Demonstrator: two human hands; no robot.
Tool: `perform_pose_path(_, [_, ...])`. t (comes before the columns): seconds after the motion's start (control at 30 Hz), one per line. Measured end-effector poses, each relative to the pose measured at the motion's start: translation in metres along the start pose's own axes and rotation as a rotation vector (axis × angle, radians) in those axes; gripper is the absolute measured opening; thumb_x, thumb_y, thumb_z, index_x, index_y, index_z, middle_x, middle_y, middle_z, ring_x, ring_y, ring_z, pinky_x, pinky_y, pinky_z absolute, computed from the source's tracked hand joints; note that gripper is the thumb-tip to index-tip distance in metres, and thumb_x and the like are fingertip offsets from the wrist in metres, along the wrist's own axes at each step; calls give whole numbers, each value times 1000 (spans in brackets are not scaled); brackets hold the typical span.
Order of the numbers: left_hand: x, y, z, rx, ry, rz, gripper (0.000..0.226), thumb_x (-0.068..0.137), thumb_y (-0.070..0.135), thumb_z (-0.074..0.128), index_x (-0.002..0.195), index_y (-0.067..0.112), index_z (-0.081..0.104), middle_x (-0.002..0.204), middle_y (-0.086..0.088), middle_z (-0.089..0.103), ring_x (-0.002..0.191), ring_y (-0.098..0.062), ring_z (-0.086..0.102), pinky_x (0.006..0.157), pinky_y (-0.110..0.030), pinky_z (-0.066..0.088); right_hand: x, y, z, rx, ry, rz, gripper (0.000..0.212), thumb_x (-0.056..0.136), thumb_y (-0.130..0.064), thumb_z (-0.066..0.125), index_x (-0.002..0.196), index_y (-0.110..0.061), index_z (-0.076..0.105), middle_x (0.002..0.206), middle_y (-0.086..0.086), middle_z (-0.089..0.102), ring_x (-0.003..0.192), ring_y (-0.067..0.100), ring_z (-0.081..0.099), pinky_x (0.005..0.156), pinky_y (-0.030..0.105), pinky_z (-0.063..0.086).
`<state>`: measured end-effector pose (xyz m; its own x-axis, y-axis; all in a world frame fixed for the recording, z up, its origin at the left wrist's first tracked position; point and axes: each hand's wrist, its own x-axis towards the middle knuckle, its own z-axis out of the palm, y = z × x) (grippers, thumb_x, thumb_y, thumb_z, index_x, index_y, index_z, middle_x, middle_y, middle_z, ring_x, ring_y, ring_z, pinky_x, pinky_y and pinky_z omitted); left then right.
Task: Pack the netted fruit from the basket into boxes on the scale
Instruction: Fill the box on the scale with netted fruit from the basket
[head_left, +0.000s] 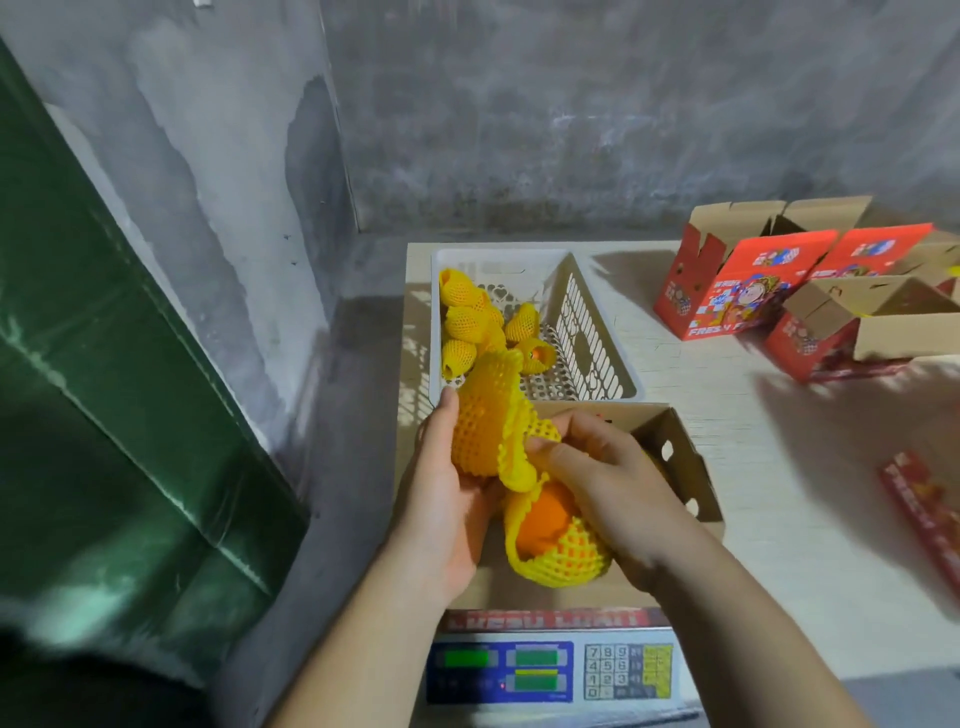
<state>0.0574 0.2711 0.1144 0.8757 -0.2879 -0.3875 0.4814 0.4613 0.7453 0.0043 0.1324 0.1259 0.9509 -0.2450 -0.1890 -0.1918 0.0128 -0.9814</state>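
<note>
An open cardboard box (680, 457) stands on the scale (550, 670). My left hand (447, 493) cups a fruit in yellow foam netting (483, 421) over the box's left side. My right hand (608, 483) pinches the loose end of that netting and lies over a second netted orange fruit (550, 535) inside the box. Behind the box, the white plastic basket (587, 322) holds several more netted fruits (467, 322).
Open red fruit boxes (737, 280) stand at the table's back right, and a flat red carton (930, 509) lies at the right edge. A grey concrete wall and a green panel (104, 364) close off the left side.
</note>
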Motion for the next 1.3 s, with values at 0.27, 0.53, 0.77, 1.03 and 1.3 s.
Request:
perform_pose_path(0.27, [-4,6,-10,57,-16,31,65,96,63,51,153,31,48,144,-4,64,126,-26,66,106,-46,53,6,4,-22,-112,234,-191,19,96,-23,73,78,-19,68,62,-4,68,55,8,63,53,19,49])
perform_pose_path(0.53, [-4,9,-27,-74,-22,24,59,88,35,75,141,26,51,139,-16,55,96,-26,75,82,-35,64,17,17,-34,-257,421,-253,17,94,-32,73,85,-19,67,72,-5,71,66,14,65,65,35,54])
perform_pose_path(0.77, [-6,9,-29,134,-127,130,53,79,42,79,129,35,64,112,-13,70,77,-22,74,65,-30,59,21,26,-38,-466,233,-419,11,96,-36,65,92,-28,71,76,-12,70,68,3,63,61,26,48])
perform_pose_path(1.03, [2,12,-45,155,-311,-109,67,75,39,77,135,24,54,87,-12,69,63,-20,68,52,-27,55,25,21,-56,-315,-57,-411,20,99,-38,67,111,-25,74,97,-4,77,86,11,72,72,24,57])
perform_pose_path(1.3, [9,3,-33,184,-180,-14,65,73,41,81,133,31,58,108,-14,68,74,-20,72,66,-28,59,26,17,-48,-456,340,-456,37,85,-63,71,108,-37,60,96,-15,65,89,5,64,72,26,51])
